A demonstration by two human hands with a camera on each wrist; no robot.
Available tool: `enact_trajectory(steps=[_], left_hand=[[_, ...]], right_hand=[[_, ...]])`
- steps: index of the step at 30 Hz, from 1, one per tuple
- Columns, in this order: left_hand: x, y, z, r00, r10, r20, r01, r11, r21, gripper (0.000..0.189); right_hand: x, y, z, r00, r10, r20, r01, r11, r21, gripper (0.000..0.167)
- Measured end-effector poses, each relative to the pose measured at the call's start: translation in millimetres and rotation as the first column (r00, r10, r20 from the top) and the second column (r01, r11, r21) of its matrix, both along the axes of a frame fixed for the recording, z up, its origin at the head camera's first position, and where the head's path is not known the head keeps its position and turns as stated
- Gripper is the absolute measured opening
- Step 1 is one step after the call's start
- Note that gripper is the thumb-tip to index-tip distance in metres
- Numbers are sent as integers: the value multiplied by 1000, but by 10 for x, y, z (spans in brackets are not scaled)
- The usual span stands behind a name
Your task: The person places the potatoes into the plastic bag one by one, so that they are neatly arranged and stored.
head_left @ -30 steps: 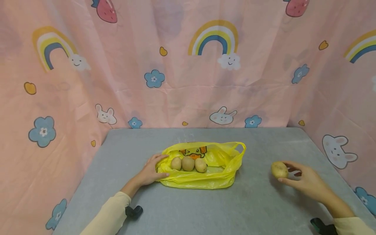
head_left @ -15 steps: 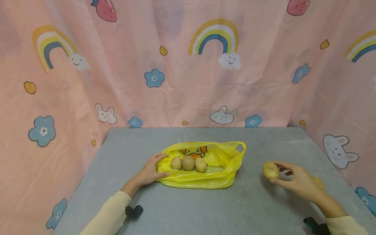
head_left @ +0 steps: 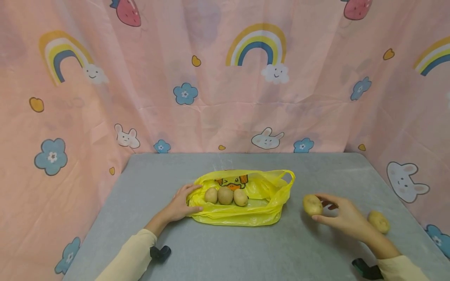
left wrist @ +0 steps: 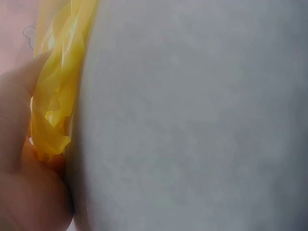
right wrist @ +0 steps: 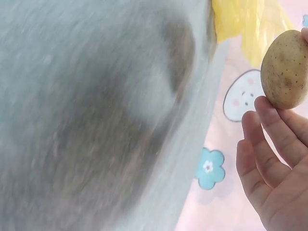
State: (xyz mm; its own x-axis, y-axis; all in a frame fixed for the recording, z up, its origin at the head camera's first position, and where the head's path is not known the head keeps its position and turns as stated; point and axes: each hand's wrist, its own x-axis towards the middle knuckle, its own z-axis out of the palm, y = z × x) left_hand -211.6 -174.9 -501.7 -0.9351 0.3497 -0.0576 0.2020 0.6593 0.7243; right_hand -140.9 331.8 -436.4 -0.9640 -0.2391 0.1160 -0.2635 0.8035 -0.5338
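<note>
A yellow plastic bag (head_left: 242, 216) with a duck face printed on it lies with its mouth open in the middle of the table. Inside sit three roundish potatoes (head_left: 225, 196) in a row, the middle one browner. At the bag's left end my left hand (head_left: 179, 203) grips the plastic, thumb in front and fingers behind; the left wrist view shows crumpled plastic (left wrist: 60, 91) against the hand. My right hand (head_left: 346, 218) pinches another potato (head_left: 312, 205) between thumb and fingertips, right of the bag and above the table. In the right wrist view that potato (right wrist: 286, 70) shows dark specks.
One more potato (head_left: 379, 222) lies on the grey table (head_left: 225, 253) beyond my right wrist. The bag's handle loop (head_left: 289, 177) sticks up at its right end. A pink patterned curtain (head_left: 211, 117) surrounds the back and sides of the table.
My right hand has moved left toward the bag with the potato, uncovering the other potato on the table behind it. My left hand and the bag have stayed put.
</note>
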Motion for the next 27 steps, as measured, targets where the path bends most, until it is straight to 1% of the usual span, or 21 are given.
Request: enact_trajectory(steps=[6, 12, 17, 24, 27], left_hand=[[6, 13, 17, 1000, -5, 7, 5, 1000, 15, 76], [1, 6, 10, 1000, -7, 0, 7, 1000, 9, 76], [-2, 3, 9, 1000, -5, 0, 5, 1000, 10, 76], [-2, -2, 0, 1000, -5, 4, 5, 1000, -3, 76], [0, 5, -2, 1000, -4, 7, 4, 1000, -2, 76]], right_hand=[[-13, -109, -2, 999, 24, -22, -25, 1000, -19, 61], [-21, -230, 43, 999, 36, 10, -35, 999, -26, 63], [-23, -332, 60, 999, 39, 7, -39, 999, -36, 64], [-27, -423, 21, 996, 60, -62, -66, 994, -87, 62], [-32, -466, 26, 995, 64, -77, -72, 992, -106, 62]])
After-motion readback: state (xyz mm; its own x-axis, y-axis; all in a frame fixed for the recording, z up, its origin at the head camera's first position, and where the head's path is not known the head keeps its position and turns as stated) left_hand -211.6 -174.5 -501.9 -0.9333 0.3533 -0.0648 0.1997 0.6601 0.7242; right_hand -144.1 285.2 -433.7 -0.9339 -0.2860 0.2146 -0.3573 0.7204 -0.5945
